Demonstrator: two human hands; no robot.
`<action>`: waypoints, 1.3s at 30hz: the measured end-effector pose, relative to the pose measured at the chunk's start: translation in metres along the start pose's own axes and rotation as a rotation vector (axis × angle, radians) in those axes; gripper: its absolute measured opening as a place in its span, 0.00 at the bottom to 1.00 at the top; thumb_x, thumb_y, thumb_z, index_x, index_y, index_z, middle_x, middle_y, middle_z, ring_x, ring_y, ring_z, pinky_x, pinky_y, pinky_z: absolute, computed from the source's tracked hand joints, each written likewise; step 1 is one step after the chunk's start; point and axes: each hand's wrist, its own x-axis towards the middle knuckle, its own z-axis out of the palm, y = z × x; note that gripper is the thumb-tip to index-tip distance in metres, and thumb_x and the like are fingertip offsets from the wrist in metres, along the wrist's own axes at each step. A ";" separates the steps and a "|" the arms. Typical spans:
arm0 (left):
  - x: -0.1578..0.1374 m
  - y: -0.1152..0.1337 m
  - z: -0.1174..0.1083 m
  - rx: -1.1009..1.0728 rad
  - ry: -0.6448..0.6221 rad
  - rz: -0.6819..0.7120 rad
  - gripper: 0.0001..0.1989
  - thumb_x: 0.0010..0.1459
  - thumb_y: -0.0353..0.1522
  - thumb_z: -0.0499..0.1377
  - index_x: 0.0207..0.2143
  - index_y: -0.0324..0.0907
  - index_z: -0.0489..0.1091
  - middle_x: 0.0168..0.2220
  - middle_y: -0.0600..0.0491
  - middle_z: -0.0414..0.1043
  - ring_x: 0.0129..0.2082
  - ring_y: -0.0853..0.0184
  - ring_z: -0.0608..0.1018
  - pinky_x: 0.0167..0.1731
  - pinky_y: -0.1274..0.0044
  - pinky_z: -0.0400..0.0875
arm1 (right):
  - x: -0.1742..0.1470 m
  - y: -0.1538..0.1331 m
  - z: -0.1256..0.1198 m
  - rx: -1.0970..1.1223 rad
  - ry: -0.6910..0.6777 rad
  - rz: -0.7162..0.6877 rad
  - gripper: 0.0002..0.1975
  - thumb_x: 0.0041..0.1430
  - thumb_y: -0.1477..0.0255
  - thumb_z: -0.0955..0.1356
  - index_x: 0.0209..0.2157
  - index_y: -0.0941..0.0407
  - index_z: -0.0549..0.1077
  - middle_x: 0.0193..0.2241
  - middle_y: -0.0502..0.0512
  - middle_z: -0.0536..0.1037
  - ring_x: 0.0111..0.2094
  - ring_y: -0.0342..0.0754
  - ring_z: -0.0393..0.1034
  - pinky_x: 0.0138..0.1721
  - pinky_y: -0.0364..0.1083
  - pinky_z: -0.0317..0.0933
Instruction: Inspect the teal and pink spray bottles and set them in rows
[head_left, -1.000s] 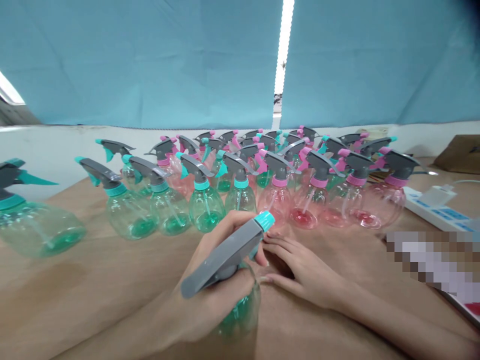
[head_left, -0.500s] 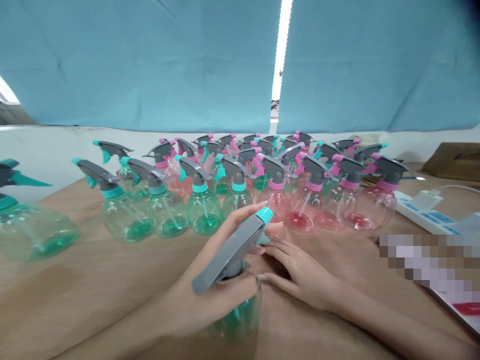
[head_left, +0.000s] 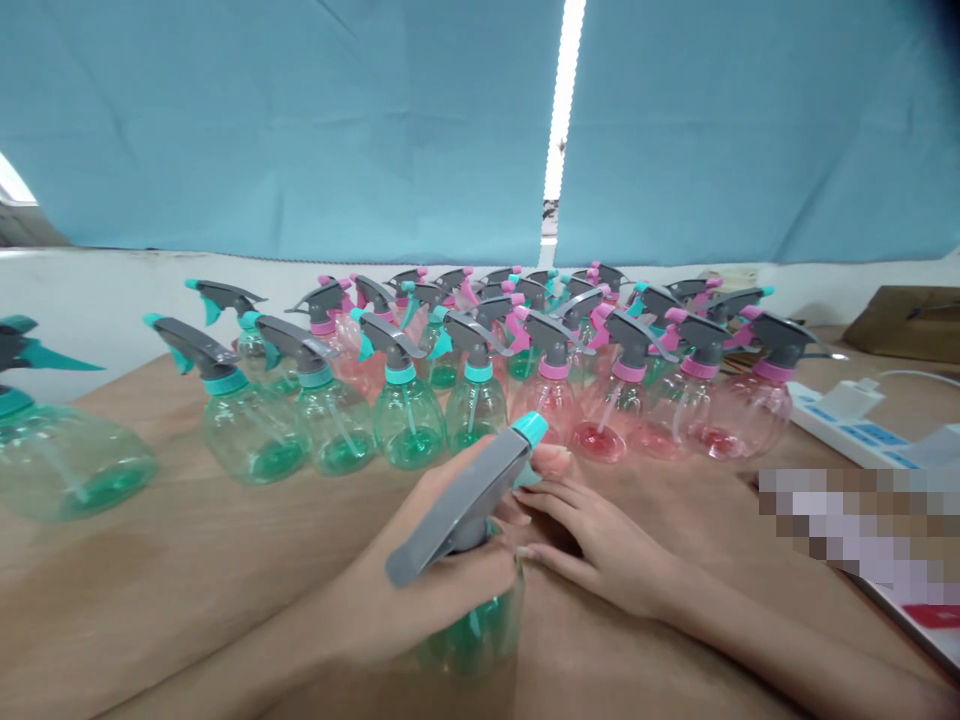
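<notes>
A clear green spray bottle with a grey and turquoise spray head stands on the table close in front of me. My left hand is wrapped round its neck, under the head, hiding the collar. The fingers curl round the far side, below the turquoise nozzle tip. At the right side of the bottle lies my right hand, thumb apart from its outstretched fingers. Its fingertips are at the bottle and the left fingers; whether they press on it I cannot tell.
Several green spray bottles and pink spray bottles stand in rows behind. One green bottle is at far left. A white power strip and a brown case lie to the right on the wooden table.
The left index finger, stretched out forward beforehand, has drawn back and bent down behind the spray head. The bottle and my right hand have barely moved.
</notes>
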 end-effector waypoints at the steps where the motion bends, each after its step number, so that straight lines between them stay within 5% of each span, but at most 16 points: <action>1: 0.000 0.001 0.000 -0.025 -0.044 -0.008 0.31 0.57 0.24 0.59 0.58 0.65 0.62 0.49 0.63 0.73 0.44 0.66 0.78 0.43 0.75 0.76 | 0.000 0.000 0.000 0.000 0.000 0.000 0.27 0.64 0.55 0.64 0.58 0.56 0.67 0.59 0.63 0.69 0.60 0.59 0.62 0.59 0.61 0.58; 3: -0.001 0.003 -0.001 -0.041 -0.089 -0.023 0.30 0.59 0.25 0.57 0.58 0.65 0.60 0.49 0.62 0.72 0.46 0.65 0.76 0.47 0.74 0.74 | 0.000 0.000 0.000 -0.002 -0.002 -0.001 0.27 0.64 0.55 0.64 0.58 0.56 0.67 0.59 0.63 0.69 0.60 0.59 0.62 0.59 0.61 0.58; 19: 0.009 0.020 0.002 -0.003 -0.114 -0.043 0.23 0.52 0.25 0.57 0.50 0.52 0.69 0.30 0.58 0.68 0.21 0.72 0.67 0.19 0.81 0.63 | 0.000 -0.001 0.000 0.008 0.024 -0.015 0.26 0.64 0.55 0.64 0.57 0.56 0.68 0.57 0.63 0.71 0.59 0.59 0.63 0.59 0.60 0.59; 26: 0.012 0.024 0.004 0.047 -0.078 -0.031 0.22 0.52 0.29 0.57 0.50 0.51 0.69 0.33 0.55 0.72 0.26 0.69 0.70 0.21 0.81 0.66 | 0.001 -0.002 -0.001 -0.003 0.019 -0.019 0.25 0.64 0.57 0.64 0.56 0.58 0.68 0.57 0.64 0.71 0.60 0.59 0.63 0.59 0.60 0.59; 33: 0.010 0.014 0.005 0.091 -0.044 -0.047 0.25 0.52 0.29 0.56 0.53 0.57 0.67 0.31 0.59 0.68 0.18 0.74 0.59 0.18 0.81 0.60 | 0.002 -0.002 0.000 -0.026 0.000 -0.014 0.26 0.65 0.56 0.63 0.57 0.59 0.67 0.58 0.64 0.70 0.60 0.58 0.61 0.60 0.59 0.57; 39: 0.011 0.022 0.005 0.090 -0.099 -0.093 0.24 0.49 0.29 0.55 0.50 0.52 0.68 0.23 0.61 0.62 0.16 0.73 0.54 0.16 0.80 0.54 | 0.002 -0.003 0.000 -0.026 0.016 -0.022 0.25 0.65 0.58 0.64 0.56 0.60 0.68 0.57 0.65 0.71 0.60 0.58 0.62 0.60 0.59 0.57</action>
